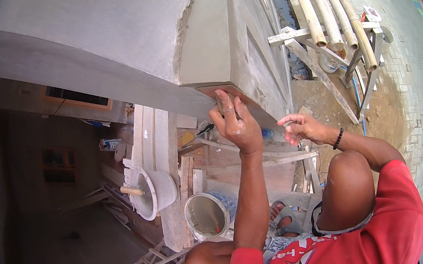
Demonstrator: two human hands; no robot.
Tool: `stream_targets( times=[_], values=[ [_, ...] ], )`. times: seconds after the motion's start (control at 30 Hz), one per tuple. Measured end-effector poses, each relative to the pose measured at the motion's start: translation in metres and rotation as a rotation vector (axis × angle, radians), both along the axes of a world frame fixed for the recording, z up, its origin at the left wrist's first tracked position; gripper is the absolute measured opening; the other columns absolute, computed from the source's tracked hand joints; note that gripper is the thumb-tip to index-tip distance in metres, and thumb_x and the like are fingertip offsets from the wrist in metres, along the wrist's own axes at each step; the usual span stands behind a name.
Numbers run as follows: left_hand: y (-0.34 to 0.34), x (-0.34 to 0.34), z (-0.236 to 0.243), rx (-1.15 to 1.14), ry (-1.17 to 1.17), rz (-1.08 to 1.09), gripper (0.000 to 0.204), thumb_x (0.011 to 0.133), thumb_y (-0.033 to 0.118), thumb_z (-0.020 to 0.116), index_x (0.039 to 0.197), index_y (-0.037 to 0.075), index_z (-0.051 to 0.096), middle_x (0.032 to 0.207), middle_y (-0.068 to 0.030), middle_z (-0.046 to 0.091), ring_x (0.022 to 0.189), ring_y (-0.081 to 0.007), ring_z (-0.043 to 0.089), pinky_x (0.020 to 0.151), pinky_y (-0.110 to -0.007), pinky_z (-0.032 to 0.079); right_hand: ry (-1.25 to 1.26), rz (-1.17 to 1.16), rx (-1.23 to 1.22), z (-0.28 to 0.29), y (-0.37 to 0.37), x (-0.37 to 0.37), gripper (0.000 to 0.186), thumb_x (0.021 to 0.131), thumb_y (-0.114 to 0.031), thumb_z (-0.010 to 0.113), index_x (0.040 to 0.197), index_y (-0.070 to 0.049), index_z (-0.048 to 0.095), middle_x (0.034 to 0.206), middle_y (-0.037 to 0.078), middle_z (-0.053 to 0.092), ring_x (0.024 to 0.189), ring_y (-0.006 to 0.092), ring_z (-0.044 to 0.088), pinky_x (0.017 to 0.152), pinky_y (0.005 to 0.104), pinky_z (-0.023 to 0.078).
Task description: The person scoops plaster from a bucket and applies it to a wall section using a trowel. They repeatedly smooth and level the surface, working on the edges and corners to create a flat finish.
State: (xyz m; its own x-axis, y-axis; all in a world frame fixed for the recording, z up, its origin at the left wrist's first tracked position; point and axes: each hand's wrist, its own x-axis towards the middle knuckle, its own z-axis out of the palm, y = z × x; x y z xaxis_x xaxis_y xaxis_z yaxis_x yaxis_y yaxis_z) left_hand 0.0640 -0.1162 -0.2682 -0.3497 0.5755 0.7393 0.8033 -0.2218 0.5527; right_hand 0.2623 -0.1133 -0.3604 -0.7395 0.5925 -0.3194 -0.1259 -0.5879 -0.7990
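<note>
Overhead, left hand (pixel 236 123) grip presses brown float (pixel 228 95) to grey ledge (pixel 121 80); right hand (pixel 301 128) loosely curled, empty.

Small white-and-red carton (pixel 371 13) on bamboo scaffold's wooden frame, upper right. White-and-blue packet (pixel 110 144) by plank stack, left of centre. No signs, screens.

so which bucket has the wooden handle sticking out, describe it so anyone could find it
Start at the pale wooden plank platform below the grey plastered wall. Two round buckets sit by it: the white plastic bucket on its left edge is the one. Unlike the neighbouring blue-patterned bucket, a short wooden handle pokes from its mouth.
</note>
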Motion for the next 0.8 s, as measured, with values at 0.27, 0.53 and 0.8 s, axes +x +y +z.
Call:
stream_targets(
  times=[0.27,0.53,0.8],
  values=[
    [-0.014,-0.005,0.019,0.036,-0.058,0.051,0.058,0.093,-0.001,0.065,0.149,0.004,0.052,0.098,-0.0111,0.053,0.085,-0.0243,0.056,0.076,-0.037,0.047,-0.084,0.021,0.018,0.002,-0.005,0.001,0.041,0.101,-0.017,0.062,0.138,-0.004,0.051,0.091,0.008,0.069,0.078,0.0152,0.068,0.071,0.0304,0.056],
    [-0.008,-0.004,-0.002,-0.102,-0.084,0.025,0.056,0.094,-0.002,0.062,0.148,0.003,0.052,0.099,-0.0124,0.054,0.088,-0.026,0.057,0.077,-0.039,0.048,-0.09,-0.005,0.022,-0.003,-0.01,0.007,0.041,0.101,-0.019,0.063,0.138,-0.003,0.052,0.094,0.006,0.068,0.08,0.0133,0.066,0.072,0.0298,0.057],
    [-0.005,-0.009,0.024,-0.009,-0.081,0.056,0.056,0.094,0.0,0.062,0.149,0.004,0.052,0.101,-0.0135,0.053,0.086,-0.0262,0.056,0.077,-0.038,0.048,-0.14,0.027,0.069,-0.003,-0.012,0.004,0.04,0.102,-0.016,0.062,0.138,-0.002,0.054,0.095,0.007,0.068,0.081,0.0136,0.065,0.073,0.03,0.056]
  ],
)
